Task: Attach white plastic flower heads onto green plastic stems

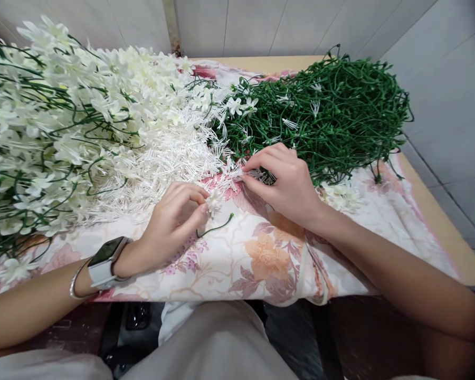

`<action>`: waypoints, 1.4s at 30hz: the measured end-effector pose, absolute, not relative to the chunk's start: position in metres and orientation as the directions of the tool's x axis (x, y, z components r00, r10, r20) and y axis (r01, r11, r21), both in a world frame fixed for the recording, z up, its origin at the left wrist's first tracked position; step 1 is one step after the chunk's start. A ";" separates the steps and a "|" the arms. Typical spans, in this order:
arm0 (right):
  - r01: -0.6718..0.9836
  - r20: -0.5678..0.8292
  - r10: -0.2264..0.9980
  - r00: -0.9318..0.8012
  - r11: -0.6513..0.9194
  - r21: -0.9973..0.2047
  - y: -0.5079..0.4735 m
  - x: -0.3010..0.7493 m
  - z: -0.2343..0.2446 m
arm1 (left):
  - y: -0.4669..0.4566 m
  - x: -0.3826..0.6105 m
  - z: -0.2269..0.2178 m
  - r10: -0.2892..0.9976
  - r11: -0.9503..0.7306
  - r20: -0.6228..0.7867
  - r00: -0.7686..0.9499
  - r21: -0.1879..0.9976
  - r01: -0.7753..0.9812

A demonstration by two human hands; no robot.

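My left hand (180, 216) pinches a white artificial flower (214, 202) between thumb and forefinger. From that flower a thin green stem (218, 227) curls over the cloth. To its right, my right hand (283, 179) has thumb and forefinger closed on a small white stamen piece (233, 178) at the edge of a loose group of them. Behind both hands spreads a heap of white stamen pieces (170, 153). Right behind my right hand lies a pile of green plastic stems (340, 116), with a few white pieces scattered over it.
Finished-looking white flowers on green stems (63, 126) form a tall heap at the left. Some pale petals (342, 196) lie beside my right forearm. A floral cloth (269, 258) covers the wooden table (439, 221), which stands against a tiled wall (253, 26).
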State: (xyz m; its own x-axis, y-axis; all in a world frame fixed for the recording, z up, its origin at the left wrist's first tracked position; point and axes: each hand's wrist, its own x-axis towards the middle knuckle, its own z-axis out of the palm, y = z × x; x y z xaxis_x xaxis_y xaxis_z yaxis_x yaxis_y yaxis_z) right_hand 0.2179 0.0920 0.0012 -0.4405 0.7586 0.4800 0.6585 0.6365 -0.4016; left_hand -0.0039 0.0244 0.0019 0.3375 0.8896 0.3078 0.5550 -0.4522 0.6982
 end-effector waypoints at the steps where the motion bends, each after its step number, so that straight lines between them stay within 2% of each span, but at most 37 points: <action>1: 0.654 0.467 0.772 -0.431 0.624 -0.428 0.092 0.218 0.002 | 0.024 -0.004 0.002 0.889 -0.453 0.310 0.336 0.699 0.554; 6: 0.612 0.391 0.841 -0.373 0.540 -0.577 0.092 0.219 0.002 | 0.025 -0.004 0.002 0.891 -0.450 0.308 0.335 0.700 0.555; 9: 0.610 0.367 0.856 -0.365 0.518 -0.600 0.092 0.219 0.002 | 0.025 -0.004 0.001 0.894 -0.444 0.302 0.332 0.701 0.558; 22: 0.637 0.431 0.828 -0.360 0.555 -0.534 0.091 0.220 0.009 | 0.026 -0.005 0.000 0.895 -0.441 0.293 0.336 0.691 0.573; 31: 0.669 0.556 0.714 -0.425 0.662 -0.339 0.094 0.224 0.009 | 0.025 -0.005 0.000 0.894 -0.440 0.283 0.349 0.703 0.559; 39: 0.664 0.563 0.735 -0.378 0.639 -0.388 0.094 0.224 0.010 | 0.025 -0.005 0.001 0.892 -0.441 0.280 0.354 0.707 0.553; 41: 0.662 0.597 0.697 -0.399 0.669 -0.338 0.092 0.224 0.013 | 0.025 -0.005 0.001 0.892 -0.441 0.280 0.355 0.706 0.554; 42: 0.640 0.627 0.637 -0.448 0.718 -0.274 0.089 0.222 0.015 | 0.025 -0.005 0.001 0.892 -0.442 0.281 0.354 0.706 0.554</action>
State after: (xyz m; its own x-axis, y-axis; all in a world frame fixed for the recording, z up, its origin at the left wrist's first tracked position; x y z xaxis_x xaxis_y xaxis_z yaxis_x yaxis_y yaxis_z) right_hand 0.2224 0.0891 0.0153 -0.4477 0.6373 0.6272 0.6395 0.7185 -0.2735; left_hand -0.0054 0.0251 0.0011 0.3540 0.8922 0.2806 0.5541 -0.4418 0.7055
